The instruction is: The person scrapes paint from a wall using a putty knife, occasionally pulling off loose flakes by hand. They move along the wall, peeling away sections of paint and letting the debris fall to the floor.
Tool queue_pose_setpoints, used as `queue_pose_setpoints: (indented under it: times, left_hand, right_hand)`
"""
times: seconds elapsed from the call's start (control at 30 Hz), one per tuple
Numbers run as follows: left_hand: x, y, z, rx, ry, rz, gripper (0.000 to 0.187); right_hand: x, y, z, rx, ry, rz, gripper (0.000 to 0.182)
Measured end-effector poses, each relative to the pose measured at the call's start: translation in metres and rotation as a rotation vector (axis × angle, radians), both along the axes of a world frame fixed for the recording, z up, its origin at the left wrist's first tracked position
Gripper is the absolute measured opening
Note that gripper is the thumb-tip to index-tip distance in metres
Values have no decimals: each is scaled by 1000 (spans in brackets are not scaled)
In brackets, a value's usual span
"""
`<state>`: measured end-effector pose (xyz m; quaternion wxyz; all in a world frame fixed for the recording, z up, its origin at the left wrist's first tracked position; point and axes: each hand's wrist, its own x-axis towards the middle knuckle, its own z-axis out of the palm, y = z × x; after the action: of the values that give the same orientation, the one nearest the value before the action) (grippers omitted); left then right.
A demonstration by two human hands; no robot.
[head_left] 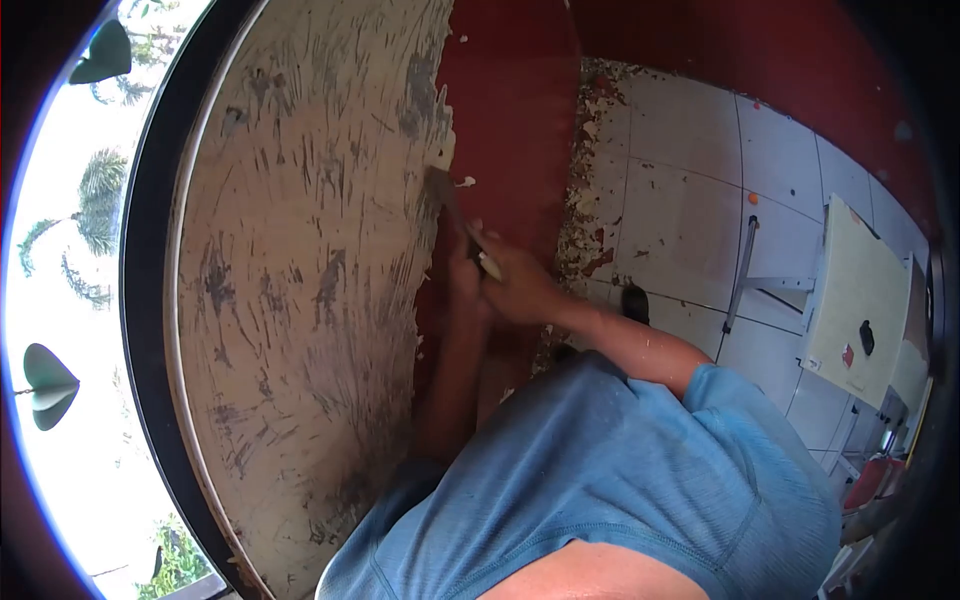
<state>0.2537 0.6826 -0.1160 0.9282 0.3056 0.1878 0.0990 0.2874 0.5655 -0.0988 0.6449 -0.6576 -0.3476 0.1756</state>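
Note:
A scraper (452, 208) with a long metal blade and a pale handle end rests its tip on the wall, at the ragged edge of the red paint (505, 110). My right hand (520, 283) is closed round the handle. Close beside it, my left hand (464, 278) is closed on the scraper too, its fingers partly hidden. Left of the blade, the wall's stripped surface (300, 200) is beige with grey gouges. Small pale flakes cling along the paint's edge.
Paint chips (592, 140) litter the white tiled floor (685, 140) along the wall's foot. A metal-legged table (850, 290) stands at the right, a dark object (867, 338) on its top. A dark-framed window (150, 250) borders the wall at left, with plants outside.

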Motion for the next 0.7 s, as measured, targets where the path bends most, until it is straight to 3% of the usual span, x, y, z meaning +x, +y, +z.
queue_pose_setpoints:
  times: [0.17,0.27,0.4,0.6,0.7]
  left_hand:
    - [-14,-24,9,17,-48,45,26]
    - [-19,-17,7,-40,-68,36,27]
    - [-12,-24,16,-88,-53,17,28]
    - [-9,-18,13,-128,-104,-3,30]
    - [-12,-27,23,-38,26,20,31]
  right_hand:
    - [4,-35,43,-159,183,258,72]
    - [-8,-17,22,-87,-12,99,73]
    - [-1,-24,38,-131,198,190,72]
    - [5,-26,42,-102,208,186,73]
    - [4,-30,58,-114,266,208,73]
